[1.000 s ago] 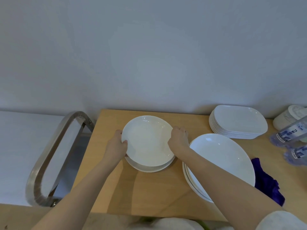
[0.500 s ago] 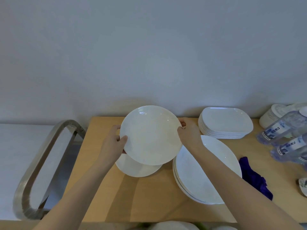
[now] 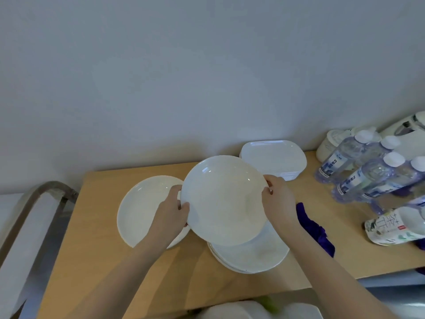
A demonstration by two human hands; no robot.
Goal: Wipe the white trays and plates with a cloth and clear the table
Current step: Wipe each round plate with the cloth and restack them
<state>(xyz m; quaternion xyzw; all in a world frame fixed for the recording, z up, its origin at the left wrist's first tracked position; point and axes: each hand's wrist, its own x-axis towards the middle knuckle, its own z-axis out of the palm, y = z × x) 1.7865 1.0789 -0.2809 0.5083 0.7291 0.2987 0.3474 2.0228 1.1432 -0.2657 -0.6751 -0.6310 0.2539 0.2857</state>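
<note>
A round white plate (image 3: 224, 199) is held tilted above a stack of larger white plates (image 3: 257, 256). Another plate (image 3: 142, 208) lies left; stacked white trays (image 3: 274, 157) and a purple cloth (image 3: 315, 229) lie nearby.

The round glossy plate (image 3: 224, 199) between the hands is plain white, like the square trays (image 3: 274, 157) beyond them. The wooden desk (image 3: 96, 256) is light tan. Right of the right hand, a crumpled cloth (image 3: 315, 229) is deep purple.
</note>
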